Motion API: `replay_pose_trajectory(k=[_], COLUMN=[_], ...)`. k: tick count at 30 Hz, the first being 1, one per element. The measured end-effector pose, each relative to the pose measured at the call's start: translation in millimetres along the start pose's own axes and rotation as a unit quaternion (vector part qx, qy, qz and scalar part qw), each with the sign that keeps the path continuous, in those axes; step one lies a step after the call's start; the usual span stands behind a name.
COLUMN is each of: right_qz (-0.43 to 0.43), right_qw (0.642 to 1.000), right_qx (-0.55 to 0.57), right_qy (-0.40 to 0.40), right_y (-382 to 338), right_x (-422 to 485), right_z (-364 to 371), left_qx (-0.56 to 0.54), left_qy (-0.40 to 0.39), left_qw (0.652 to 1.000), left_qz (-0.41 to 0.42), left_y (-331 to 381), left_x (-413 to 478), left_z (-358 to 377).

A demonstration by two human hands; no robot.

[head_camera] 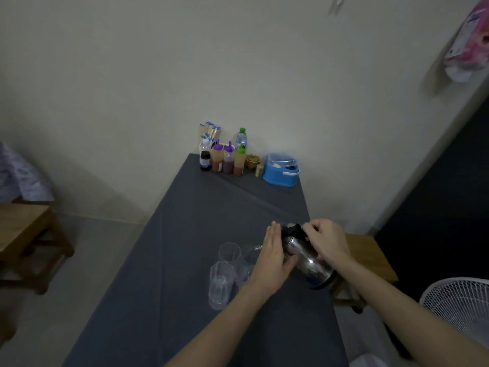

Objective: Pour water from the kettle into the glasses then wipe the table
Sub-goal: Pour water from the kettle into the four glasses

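Held tilted by right hand point(326, 241) on its handle and steadied by flat, open left hand point(274, 260), steel kettle point(307, 256) near table's right edge point(321, 287), spout over clustered glasses point(221, 284); pouring seemingly underway, wiping undone.

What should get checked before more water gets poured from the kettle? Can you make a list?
1. Right hand on the handle of the kettle: ok.
2. Left hand steadying the kettle's side: ok.
3. Spout over a glass: cannot tell, the left hand hides it.
4. Near glass upright: ok.
5. Far glass upright: ok.
6. Water level in the glasses: cannot tell.
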State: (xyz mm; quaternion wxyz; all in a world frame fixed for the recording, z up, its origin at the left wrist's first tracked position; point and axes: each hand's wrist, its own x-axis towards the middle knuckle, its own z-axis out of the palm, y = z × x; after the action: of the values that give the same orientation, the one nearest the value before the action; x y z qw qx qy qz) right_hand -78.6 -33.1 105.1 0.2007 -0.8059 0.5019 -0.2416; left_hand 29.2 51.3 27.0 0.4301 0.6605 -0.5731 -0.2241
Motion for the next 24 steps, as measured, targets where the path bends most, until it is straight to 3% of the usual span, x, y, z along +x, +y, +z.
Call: replay_pose_trajectory(k=[5,13,24], right_qz=[-0.028,-0.076,-0.101], right_qw=[0.996,0.989,0.985], right_qx=[-0.069,-0.122,-0.138], right_qy=[-0.042,-0.026,-0.024], right_y=[-8.2,-22.9,-24.5], right_x=[10.3,13.8,19.9], right_z=[-3.1,1.9,-1.0], left_qx=[-0.058,-0.11,-0.107], left_qy=[0.02,0.067,0.091], left_qw=[0.998,0.991,0.989], left_qz=[-0.024,-0.046,-0.05], left_y=[-3.5,-6.2,-2.6], left_x=[-0.7,-0.4,0.8], left_z=[8.9,15.8,20.0])
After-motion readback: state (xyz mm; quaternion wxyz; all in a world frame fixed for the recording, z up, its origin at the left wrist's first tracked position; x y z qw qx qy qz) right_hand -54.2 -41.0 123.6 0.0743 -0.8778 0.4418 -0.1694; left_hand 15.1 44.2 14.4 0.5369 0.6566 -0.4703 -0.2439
